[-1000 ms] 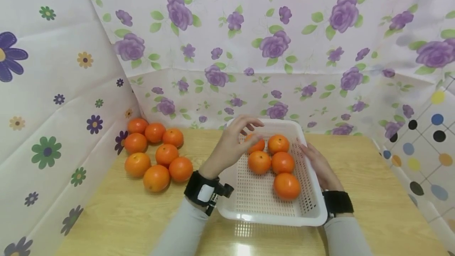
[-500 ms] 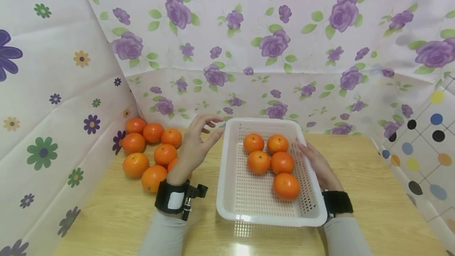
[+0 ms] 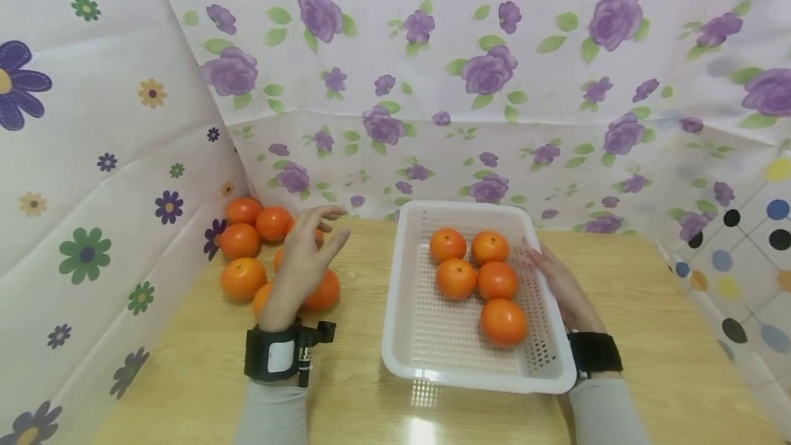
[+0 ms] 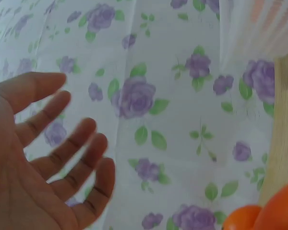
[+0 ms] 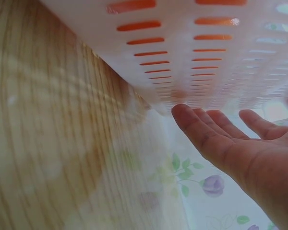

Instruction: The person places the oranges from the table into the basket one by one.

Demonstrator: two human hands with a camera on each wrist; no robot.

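My left hand [image 3: 301,263] hovers over a cluster of several oranges [image 3: 243,279] on the left of the table, hiding part of them. Its fingers are spread and loosely bent, holding nothing; the left wrist view shows the bare palm and fingers [image 4: 74,177]. A white plastic basket [image 3: 478,382] with slotted walls stands right of centre, with several oranges [image 3: 456,279] grouped inside. At the basket's right side is my right hand [image 3: 564,294]. In the right wrist view its nearly straight fingers [image 5: 201,129] reach along the slotted outer wall [image 5: 177,48].
The wooden table [image 3: 191,380] ends at a back wall draped in purple-flowered cloth [image 3: 371,53]. Flower-printed cloth [image 3: 86,156] hangs at the left, dotted cloth [image 3: 754,280] at the right. Both wrists wear black straps with cameras.
My left hand has moved left, from above the basket to over the orange cluster, and stayed free of any orange. The right hand has kept its place at the basket. The view shifted slightly.
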